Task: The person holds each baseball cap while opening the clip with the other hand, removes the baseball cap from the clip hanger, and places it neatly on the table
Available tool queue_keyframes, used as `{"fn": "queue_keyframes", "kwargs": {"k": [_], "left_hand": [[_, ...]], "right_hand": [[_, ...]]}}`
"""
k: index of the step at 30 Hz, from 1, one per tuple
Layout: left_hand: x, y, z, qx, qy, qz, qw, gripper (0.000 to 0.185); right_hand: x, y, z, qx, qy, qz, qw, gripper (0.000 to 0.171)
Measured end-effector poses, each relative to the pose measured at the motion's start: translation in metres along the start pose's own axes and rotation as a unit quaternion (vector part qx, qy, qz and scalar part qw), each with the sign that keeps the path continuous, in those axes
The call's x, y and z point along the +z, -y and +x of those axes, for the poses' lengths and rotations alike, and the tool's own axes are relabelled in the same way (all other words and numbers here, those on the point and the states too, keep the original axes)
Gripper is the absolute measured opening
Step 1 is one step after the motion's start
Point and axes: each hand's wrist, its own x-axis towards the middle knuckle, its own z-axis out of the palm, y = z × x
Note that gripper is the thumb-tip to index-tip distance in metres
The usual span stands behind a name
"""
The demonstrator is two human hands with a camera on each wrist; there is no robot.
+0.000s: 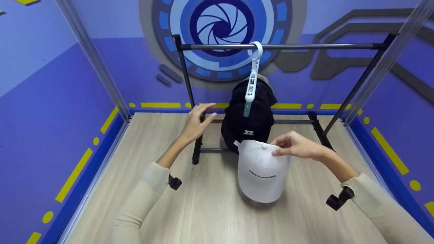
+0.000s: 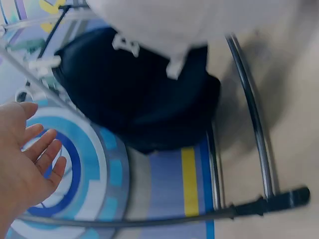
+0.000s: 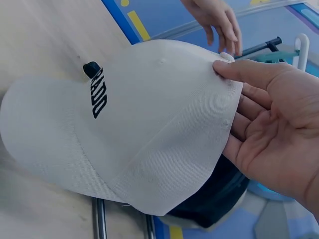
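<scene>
White cap (image 1: 261, 173) sits low in front of the rack (image 1: 278, 46), held by its back edge in my right hand (image 1: 298, 146), thumb on top and fingers underneath. Just behind it, a black cap (image 1: 249, 115) hangs from a white clip hanger (image 1: 252, 79) on the rack's bar. My left hand (image 1: 198, 122) is released, fingers spread, holding nothing, near the rack's left post.

Purple-blue walls (image 1: 51, 84), yellow dashes, round blue shutter emblem (image 1: 220, 27); pale wood floor (image 1: 203, 210); black rail rack (image 1: 305, 46).
</scene>
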Motion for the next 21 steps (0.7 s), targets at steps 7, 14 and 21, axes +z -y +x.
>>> {"fn": "queue_keyframes", "kwargs": {"k": [7,14,21], "left_hand": [[-0.028,0.026,-0.024,-0.02,-0.014,0.129,0.9913,0.05],[-0.045,0.052,-0.047,-0.035,-0.05,0.241,0.9687,0.063],[-0.051,0.071,-0.066,-0.079,0.008,0.312,0.9468,0.074]], "right_hand": [[-0.014,-0.016,-0.024,0.011,0.032,-0.006,0.999,0.027],[-0.024,-0.035,-0.045,0.048,0.017,0.002,0.999,0.027],[-0.032,-0.058,-0.062,0.092,-0.039,0.035,0.994,0.035]]}}
